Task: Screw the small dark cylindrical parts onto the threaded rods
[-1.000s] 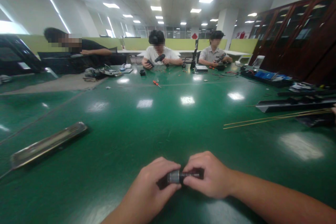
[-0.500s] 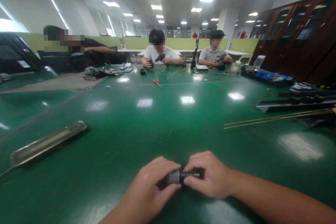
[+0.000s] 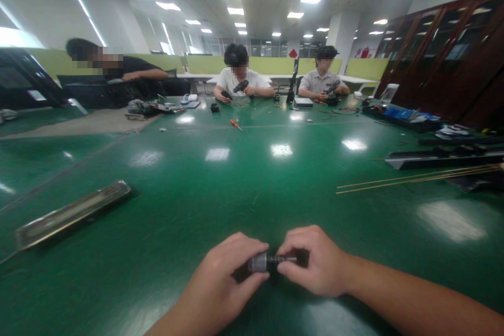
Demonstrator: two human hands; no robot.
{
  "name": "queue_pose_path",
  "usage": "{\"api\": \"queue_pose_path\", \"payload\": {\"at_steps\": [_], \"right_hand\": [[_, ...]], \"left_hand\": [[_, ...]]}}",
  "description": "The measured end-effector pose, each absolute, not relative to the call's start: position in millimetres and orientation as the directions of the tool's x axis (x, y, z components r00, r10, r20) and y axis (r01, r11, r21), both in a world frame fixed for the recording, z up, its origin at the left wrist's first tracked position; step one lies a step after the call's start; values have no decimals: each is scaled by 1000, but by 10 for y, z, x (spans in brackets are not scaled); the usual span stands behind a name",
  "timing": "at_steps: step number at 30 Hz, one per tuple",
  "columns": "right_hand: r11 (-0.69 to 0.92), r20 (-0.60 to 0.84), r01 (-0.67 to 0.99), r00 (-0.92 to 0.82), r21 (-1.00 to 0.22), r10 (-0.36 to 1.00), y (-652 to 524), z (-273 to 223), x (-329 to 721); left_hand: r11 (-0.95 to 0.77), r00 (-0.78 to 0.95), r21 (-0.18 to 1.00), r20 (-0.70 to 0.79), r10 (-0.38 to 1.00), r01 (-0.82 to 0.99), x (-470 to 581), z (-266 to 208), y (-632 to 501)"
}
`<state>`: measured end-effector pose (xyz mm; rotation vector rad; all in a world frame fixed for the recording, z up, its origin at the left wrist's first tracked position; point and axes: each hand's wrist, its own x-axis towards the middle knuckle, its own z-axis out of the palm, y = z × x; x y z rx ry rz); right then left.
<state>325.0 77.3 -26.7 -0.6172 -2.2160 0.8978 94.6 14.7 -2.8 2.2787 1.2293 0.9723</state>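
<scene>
My left hand [image 3: 230,270] is closed around a grey metal cylinder [image 3: 258,262] that looks like a small motor, with the thumb below it and the fingers above. From the cylinder's right end a thin dark shaft [image 3: 286,259] sticks out. Thumb and index finger of my right hand [image 3: 311,261] pinch this shaft, and its tip shows between them. Both hands are low over the green tabletop [image 3: 236,194]. The cylinder's left end is hidden in my left palm.
A long shallow metal tray [image 3: 74,215] lies at the left. Thin brass-coloured rods [image 3: 394,184] and black metal profiles [image 3: 433,158] lie at the right. Farther back is a red screwdriver [image 3: 235,124]. Several people sit across the table; one holds a black power tool [image 3: 241,86].
My left hand has shifted slightly left with the cylinder. The right fingers have moved a little to the right, so more of the dark part shows between the hands.
</scene>
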Motion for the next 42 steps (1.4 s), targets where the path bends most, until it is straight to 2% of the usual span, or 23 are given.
{"api": "queue_pose_path", "payload": {"at_steps": [20, 32, 42], "right_hand": [[617, 401, 184, -613, -765, 681, 763, -208, 3241], [610, 409, 187, -589, -770, 697, 762, -230, 3241], [598, 397, 209, -575, -774, 715, 763, -229, 3248]], "left_hand": [[-556, 367, 576, 420, 830, 599, 875, -87, 179], [-619, 382, 501, 499, 777, 605, 885, -24, 204], [-611, 372, 500, 500, 782, 614, 856, -16, 191]]}}
